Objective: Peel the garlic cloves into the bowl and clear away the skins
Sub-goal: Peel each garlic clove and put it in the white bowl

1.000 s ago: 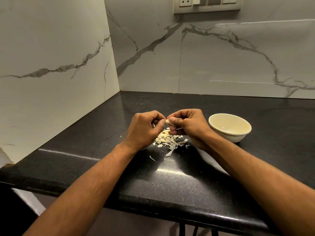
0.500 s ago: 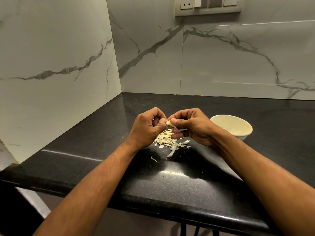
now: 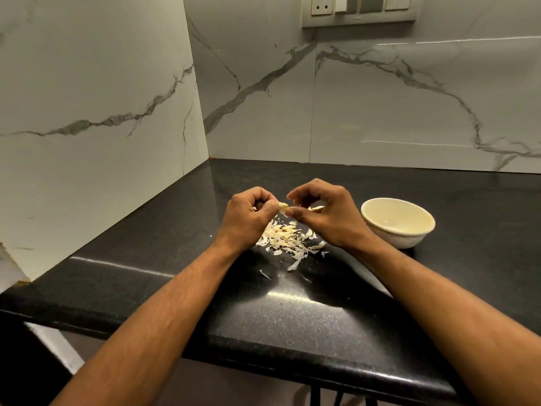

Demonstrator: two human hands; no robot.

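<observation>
A small pale garlic clove [image 3: 282, 207] is held above the black counter between both hands. My left hand [image 3: 248, 218] pinches its left end with curled fingers. My right hand [image 3: 322, 215] pinches the clove's right side between thumb and forefinger, with a thin bit of skin at its fingertips. Under the hands lies a heap of papery garlic skins [image 3: 288, 238]. A cream bowl [image 3: 398, 222] stands on the counter just right of my right hand; its visible inside looks bare.
The black stone counter [image 3: 292, 317] fills a corner between two marble-patterned walls. A switch and socket panel [image 3: 360, 10] sits high on the back wall. Stray skin flakes [image 3: 265, 274] lie nearer the counter's front edge.
Both hands have stayed over the skin heap, working the clove. My right hand's fingers have lifted and spread a little, pulling skin away from the clove.
</observation>
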